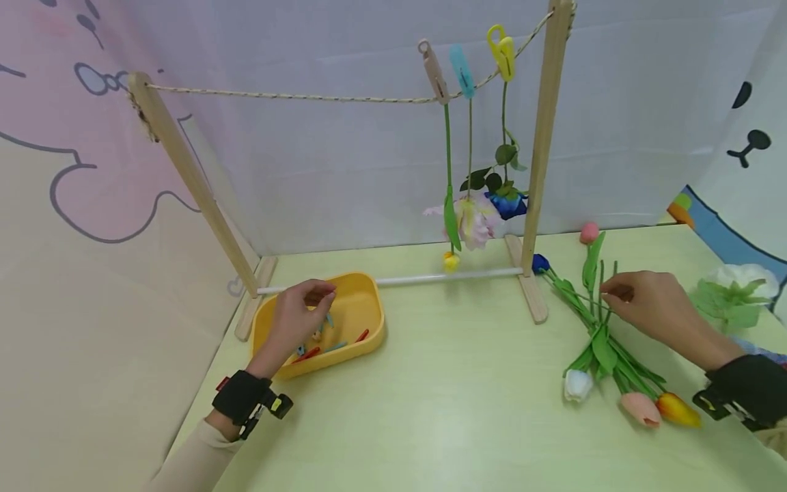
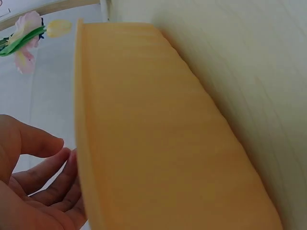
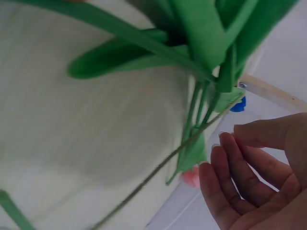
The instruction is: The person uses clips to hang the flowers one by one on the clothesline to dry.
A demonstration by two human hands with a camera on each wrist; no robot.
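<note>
1. Fingers [image 3: 240, 177] of the right hand [image 1: 652, 307] are relaxed, empty, beside the flowers [image 1: 604, 350] at right on the table [image 1: 461, 383]; the left hand's [image 1: 294, 320] likewise, over the tray [image 1: 363, 294].
2. Flowers look light, stems [image 1: 602, 275] springy; pinch stem ends, sparing petals [image 1: 578, 386].
3. Left hand covers part of the tray; how many clips [image 1: 363, 335] is unclear.

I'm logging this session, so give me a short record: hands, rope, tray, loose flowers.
Left hand: over the yellow tray, nothing visibly held
Right hand: fingertips near the flower stems, no grip visible
Rope: beige clothespin, light blue clothespin, yellow clothespin
Hanging heads-down: yellow tulip, pale pink flower, blue flower
In tray: small red clips and bluish ones
Loose tulips: white, peach, orange-yellow, others
</note>
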